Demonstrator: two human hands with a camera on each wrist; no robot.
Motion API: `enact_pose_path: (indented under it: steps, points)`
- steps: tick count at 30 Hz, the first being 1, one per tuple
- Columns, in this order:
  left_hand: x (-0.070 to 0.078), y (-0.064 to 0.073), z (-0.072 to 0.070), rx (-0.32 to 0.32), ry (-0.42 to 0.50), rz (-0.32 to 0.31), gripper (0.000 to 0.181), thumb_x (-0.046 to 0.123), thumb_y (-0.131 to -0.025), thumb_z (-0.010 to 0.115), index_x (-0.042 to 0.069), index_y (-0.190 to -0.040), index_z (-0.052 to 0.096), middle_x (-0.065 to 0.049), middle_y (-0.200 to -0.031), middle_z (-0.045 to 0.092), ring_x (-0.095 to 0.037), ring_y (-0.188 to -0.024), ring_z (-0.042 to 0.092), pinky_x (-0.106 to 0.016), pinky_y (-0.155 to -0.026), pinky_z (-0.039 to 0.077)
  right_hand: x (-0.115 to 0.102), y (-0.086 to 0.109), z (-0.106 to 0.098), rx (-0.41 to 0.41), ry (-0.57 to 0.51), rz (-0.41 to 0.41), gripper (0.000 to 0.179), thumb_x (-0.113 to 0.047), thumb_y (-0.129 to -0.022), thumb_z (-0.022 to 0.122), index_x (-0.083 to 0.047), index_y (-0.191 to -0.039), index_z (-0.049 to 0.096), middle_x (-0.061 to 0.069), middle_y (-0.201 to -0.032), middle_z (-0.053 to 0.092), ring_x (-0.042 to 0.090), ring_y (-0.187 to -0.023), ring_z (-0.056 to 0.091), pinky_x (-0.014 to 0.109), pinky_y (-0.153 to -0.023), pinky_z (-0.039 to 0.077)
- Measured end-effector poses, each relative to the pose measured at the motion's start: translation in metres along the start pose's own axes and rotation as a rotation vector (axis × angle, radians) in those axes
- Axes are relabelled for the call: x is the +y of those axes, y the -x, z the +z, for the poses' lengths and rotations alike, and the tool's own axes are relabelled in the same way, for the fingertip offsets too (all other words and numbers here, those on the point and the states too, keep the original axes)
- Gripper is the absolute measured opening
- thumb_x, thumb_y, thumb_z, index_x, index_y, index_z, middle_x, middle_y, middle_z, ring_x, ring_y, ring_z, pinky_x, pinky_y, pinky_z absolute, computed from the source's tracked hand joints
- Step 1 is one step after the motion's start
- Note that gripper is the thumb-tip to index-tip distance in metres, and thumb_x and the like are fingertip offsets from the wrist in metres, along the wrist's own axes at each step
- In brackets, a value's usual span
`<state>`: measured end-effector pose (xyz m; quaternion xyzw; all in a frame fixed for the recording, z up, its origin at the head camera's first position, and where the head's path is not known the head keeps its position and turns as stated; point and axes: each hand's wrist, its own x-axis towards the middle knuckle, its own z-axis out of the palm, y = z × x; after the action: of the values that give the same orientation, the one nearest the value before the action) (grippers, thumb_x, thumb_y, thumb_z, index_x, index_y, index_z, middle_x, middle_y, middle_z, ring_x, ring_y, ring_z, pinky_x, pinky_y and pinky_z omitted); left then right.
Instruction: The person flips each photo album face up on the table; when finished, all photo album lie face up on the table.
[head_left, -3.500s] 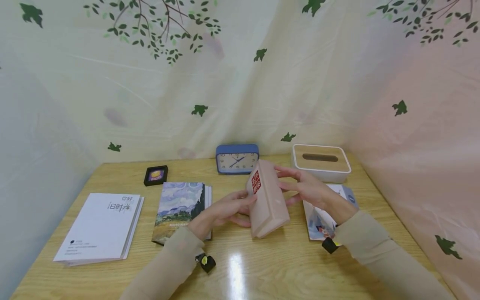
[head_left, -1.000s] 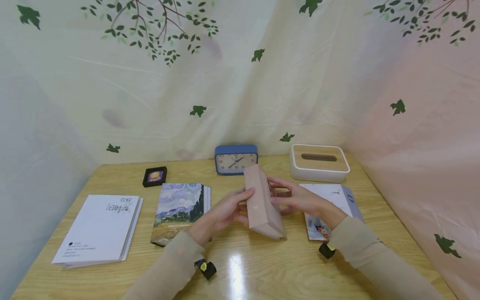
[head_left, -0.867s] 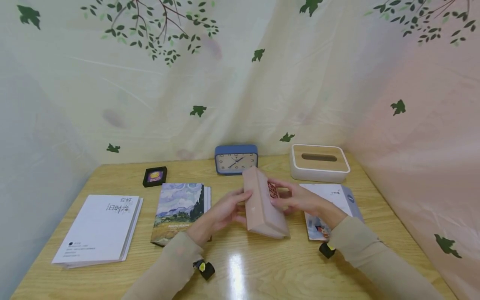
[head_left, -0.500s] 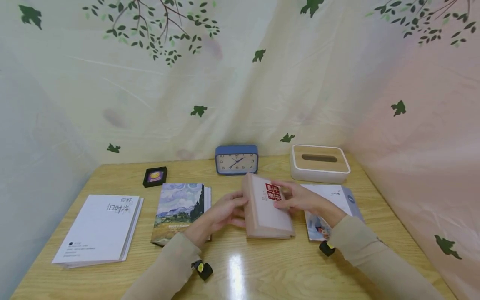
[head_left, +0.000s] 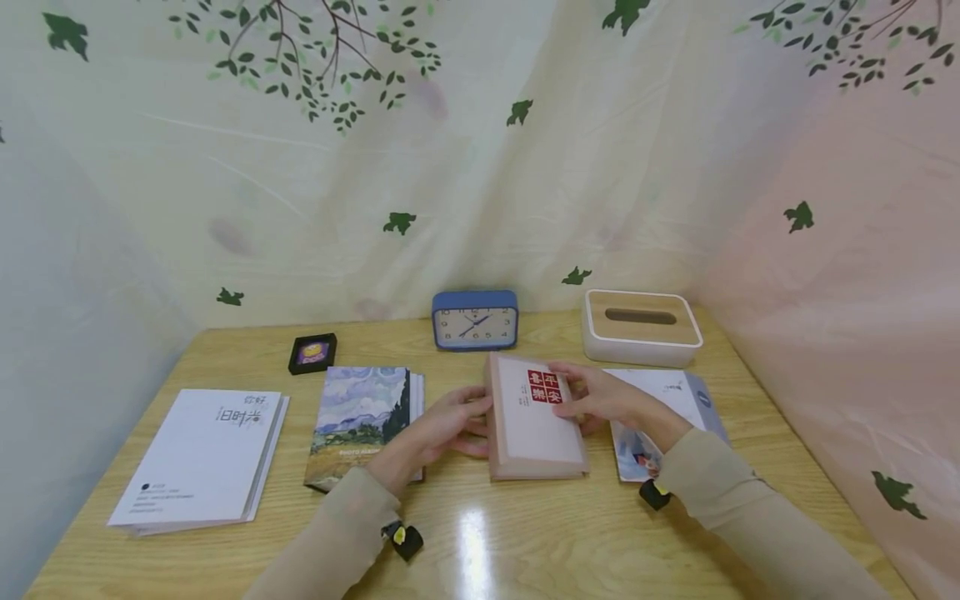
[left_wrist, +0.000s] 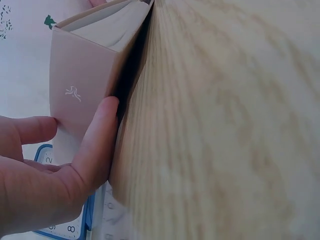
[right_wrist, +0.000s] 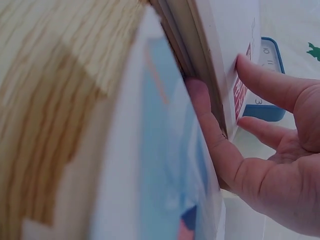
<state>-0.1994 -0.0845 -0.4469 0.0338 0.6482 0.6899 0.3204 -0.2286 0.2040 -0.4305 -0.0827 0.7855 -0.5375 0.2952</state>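
Note:
A thick pale-pink book (head_left: 538, 442) with red printed characters on its front cover lies nearly flat over the middle of the table. My left hand (head_left: 447, 422) holds it by the spine. In the left wrist view, one finger sits at the lower edge of the spine (left_wrist: 82, 75), and a dark narrow gap shows beneath the book. On the opposite side, my right hand (head_left: 613, 396) grips the page-side edge. The right wrist view shows the thumb and a finger on the white cover (right_wrist: 227, 35), with another finger under the page edge.
On the left lie a white album (head_left: 198, 454) and a landscape-painting photo album (head_left: 360, 417). A small black frame (head_left: 312, 353), blue clock (head_left: 475, 321) and tissue box (head_left: 642, 327) stand behind. A white-and-blue booklet (head_left: 633, 446) lies close by the right hand.
Between both hands, the book has turned from spine-up, through a tilt, to front cover upward. It has come down lower, nearer the table. The other objects stay put.

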Motion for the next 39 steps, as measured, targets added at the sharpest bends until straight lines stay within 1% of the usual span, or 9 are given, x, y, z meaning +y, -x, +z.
enact_pose_path:
  steps: [4,9,12,16,18,25,30,39]
  points:
    - [0.001,0.002,0.002,0.03,-0.027,0.009,0.06,0.027,-0.108,0.051,0.001,-0.157,0.03,-0.021,-0.131,0.061,-0.033,-0.109,0.066,-0.047,-0.085,0.059,0.0,-0.001,0.0,0.016,0.011,0.016,0.084,-0.01,-0.093,0.076,-0.01,-0.161,0.026,0.025,-0.157,0.025,0.036,-0.119,0.053,0.049,-0.078,0.061]
    - [0.0,0.004,0.003,0.046,-0.043,0.032,0.06,0.024,-0.107,0.053,0.0,-0.157,0.03,-0.024,-0.132,0.06,-0.035,-0.114,0.063,-0.047,-0.085,0.059,0.001,-0.002,0.0,0.022,0.025,0.025,0.083,-0.01,-0.093,0.075,-0.011,-0.161,0.027,0.025,-0.156,0.026,0.036,-0.118,0.054,0.048,-0.077,0.061]
    - [-0.001,0.005,0.001,0.052,-0.044,0.032,0.06,0.021,-0.106,0.055,0.0,-0.156,0.031,-0.025,-0.14,0.054,-0.035,-0.117,0.061,-0.047,-0.085,0.059,0.001,-0.002,0.001,0.019,0.043,0.024,0.083,-0.011,-0.094,0.075,-0.012,-0.161,0.026,0.025,-0.154,0.027,0.035,-0.117,0.054,0.047,-0.076,0.061]
    - [-0.001,0.007,-0.001,0.05,-0.049,0.038,0.062,0.02,-0.104,0.058,0.0,-0.156,0.031,-0.023,-0.151,0.043,-0.035,-0.118,0.058,-0.047,-0.084,0.059,0.001,-0.002,0.001,0.02,0.051,0.027,0.084,-0.01,-0.094,0.075,-0.011,-0.161,0.025,0.025,-0.154,0.027,0.034,-0.113,0.056,0.047,-0.074,0.062]
    - [-0.001,0.008,-0.002,0.051,-0.041,0.041,0.062,0.019,-0.103,0.059,0.0,-0.156,0.032,-0.023,-0.153,0.041,-0.036,-0.119,0.057,-0.048,-0.084,0.059,0.002,-0.002,0.001,0.018,0.046,0.026,0.084,-0.009,-0.093,0.075,-0.01,-0.161,0.025,0.026,-0.154,0.027,0.033,-0.111,0.058,0.047,-0.074,0.062]
    - [-0.005,0.008,-0.007,0.043,-0.018,0.039,0.059,0.018,-0.104,0.059,0.002,-0.155,0.034,-0.021,-0.153,0.041,-0.036,-0.122,0.055,-0.049,-0.085,0.059,0.004,-0.001,0.001,0.017,0.05,0.017,0.083,-0.011,-0.094,0.075,-0.01,-0.161,0.026,0.026,-0.15,0.03,0.03,-0.102,0.06,0.045,-0.072,0.062]
    - [-0.006,0.01,-0.011,0.041,0.002,0.034,0.056,0.017,-0.105,0.057,0.003,-0.154,0.034,-0.02,-0.152,0.042,-0.034,-0.12,0.056,-0.049,-0.085,0.059,0.004,-0.001,0.002,0.025,0.078,0.005,0.082,-0.012,-0.094,0.075,-0.011,-0.161,0.027,0.026,-0.149,0.031,0.028,-0.097,0.061,0.043,-0.07,0.062]
    - [-0.008,0.01,-0.012,0.041,0.021,0.04,0.055,0.017,-0.105,0.056,0.003,-0.154,0.035,-0.02,-0.149,0.044,-0.032,-0.118,0.056,-0.049,-0.085,0.059,0.004,0.001,0.004,0.031,0.102,0.002,0.083,-0.014,-0.093,0.076,-0.011,-0.161,0.028,0.026,-0.149,0.033,0.029,-0.103,0.058,0.042,-0.071,0.062]
